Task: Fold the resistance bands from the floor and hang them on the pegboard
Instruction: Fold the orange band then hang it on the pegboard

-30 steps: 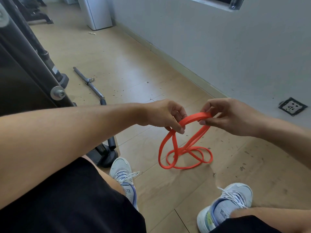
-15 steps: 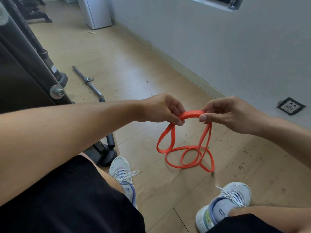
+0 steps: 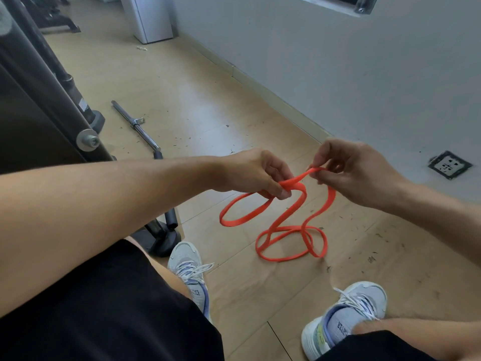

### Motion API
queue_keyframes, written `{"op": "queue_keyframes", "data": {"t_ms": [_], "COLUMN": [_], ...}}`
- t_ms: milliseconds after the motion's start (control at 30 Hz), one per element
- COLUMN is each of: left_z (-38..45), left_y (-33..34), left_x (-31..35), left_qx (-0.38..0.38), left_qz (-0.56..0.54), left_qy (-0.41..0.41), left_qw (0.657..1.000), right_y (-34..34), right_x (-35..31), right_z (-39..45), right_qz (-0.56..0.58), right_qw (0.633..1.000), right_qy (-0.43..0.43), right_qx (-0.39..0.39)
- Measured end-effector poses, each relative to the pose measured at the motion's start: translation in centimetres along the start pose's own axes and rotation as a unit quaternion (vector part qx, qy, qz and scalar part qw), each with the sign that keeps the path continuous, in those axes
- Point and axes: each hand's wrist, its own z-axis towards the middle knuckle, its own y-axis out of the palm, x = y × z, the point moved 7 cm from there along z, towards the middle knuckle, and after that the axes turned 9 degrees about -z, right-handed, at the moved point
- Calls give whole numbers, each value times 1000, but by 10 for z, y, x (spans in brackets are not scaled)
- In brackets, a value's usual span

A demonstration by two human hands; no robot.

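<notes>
An orange resistance band (image 3: 287, 217) hangs between my two hands above the wooden floor. My left hand (image 3: 253, 175) pinches a gathered fold of it, with one loop drooping off to the left. My right hand (image 3: 350, 170) pinches the band's top end just to the right, a short stretch of band spanning the two hands. The lower part of the band lies in loose coils on the floor in front of my feet. No pegboard is in view.
A black machine frame (image 3: 39, 108) fills the left, its foot (image 3: 164, 238) by my left shoe (image 3: 190, 272). A metal bar (image 3: 135, 126) lies on the floor beyond. The grey wall (image 3: 338, 74) with a socket (image 3: 449, 164) runs along the right. My right shoe (image 3: 346, 321) is below.
Both hands have gathered more of the band: a new loop now hangs left of my left hand, and the coils on the floor have shifted and spread to the right.
</notes>
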Motion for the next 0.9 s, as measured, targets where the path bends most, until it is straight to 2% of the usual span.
{"op": "queue_keyframes", "data": {"t_ms": [67, 300, 567, 900], "left_z": [0, -2, -3, -5], "left_y": [0, -4, -3, -10], "left_x": [-1, -2, 4, 6], "left_qx": [0, 7, 3, 27], "left_qz": [-8, -31, -15, -11], "left_qy": [-7, -8, 5, 14], "left_qw": [1000, 999, 1000, 999], "right_y": [3, 20, 23, 23], "right_x": [0, 2, 1, 1], "right_z": [1, -6, -5, -4], "right_qz": [-7, 65, 64, 147], "right_qw": [1000, 985, 986, 978], "right_qy": [4, 47, 32, 32], "right_qx": [-17, -152, -150, -147]}}
